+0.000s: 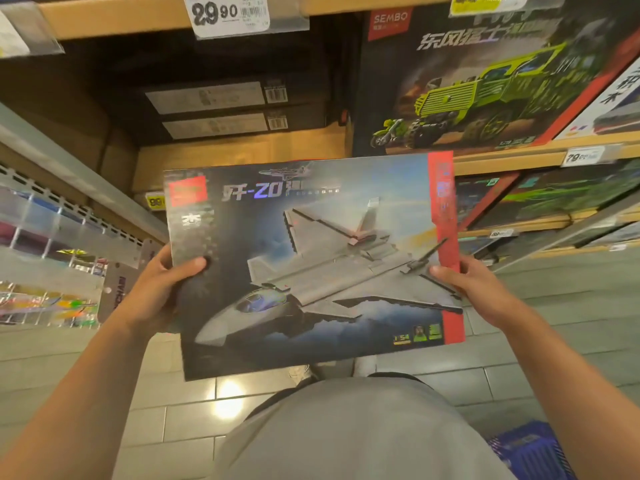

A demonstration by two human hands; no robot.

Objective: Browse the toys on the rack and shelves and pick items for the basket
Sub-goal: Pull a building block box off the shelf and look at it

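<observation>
Above you, a white price tag reads 29.90. A second tag to your right shows 79, and a yellow tag sits lower at the left, partly hidden. Below you, the grey tiled floor carries a bright glare. Your grey shirt fills the bottom, with a shoe just above it.

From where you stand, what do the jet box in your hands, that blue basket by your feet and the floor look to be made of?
The jet box looks like glossy printed cardboard: flat, thin, with rainbow glare on its face. The blue basket seems moulded plastic, judging by its latticed wall, though only a corner shows. The floor appears to be glazed grey tile, with grout lines and a bright lamp reflection.
</observation>
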